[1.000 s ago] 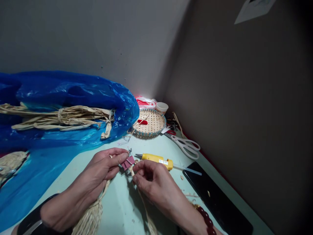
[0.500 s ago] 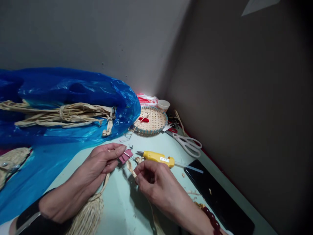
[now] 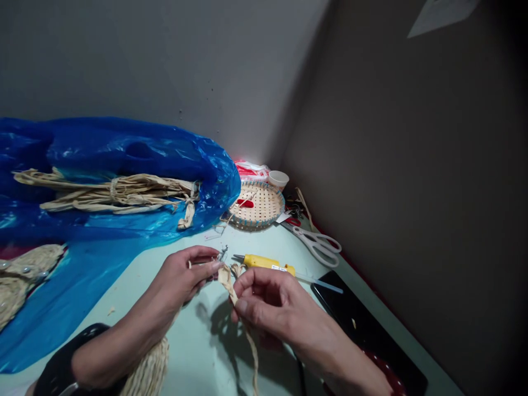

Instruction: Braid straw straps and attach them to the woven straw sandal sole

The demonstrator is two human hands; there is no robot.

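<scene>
My left hand (image 3: 187, 278) is closed at the fingertips. The pink binder clip it held a moment ago is hidden now; only thin metal shows at its fingertips. My right hand (image 3: 272, 305) pinches a twisted straw strand (image 3: 226, 279), whose folded upper end lies against my left fingertips. The strand's tail hangs below my right hand. Under my left forearm is a coiled straw piece (image 3: 149, 367), partly covered by the arm. Just beyond the hands lies a yellow glue gun (image 3: 259, 262) with a clear glue stick in it.
A black phone-like slab (image 3: 371, 335) lies to the right. White-handled scissors (image 3: 317, 242), a woven round basket (image 3: 262, 212) and a white cup (image 3: 279, 179) stand at the back. On the left, blue plastic (image 3: 124, 132) carries a straw bundle (image 3: 124, 192) and a woven straw piece (image 3: 28, 275).
My left hand has turned and shifted right, and the pink clip has gone out of sight. The straw strand's end has come up against the left fingertips. The view has shifted slightly.
</scene>
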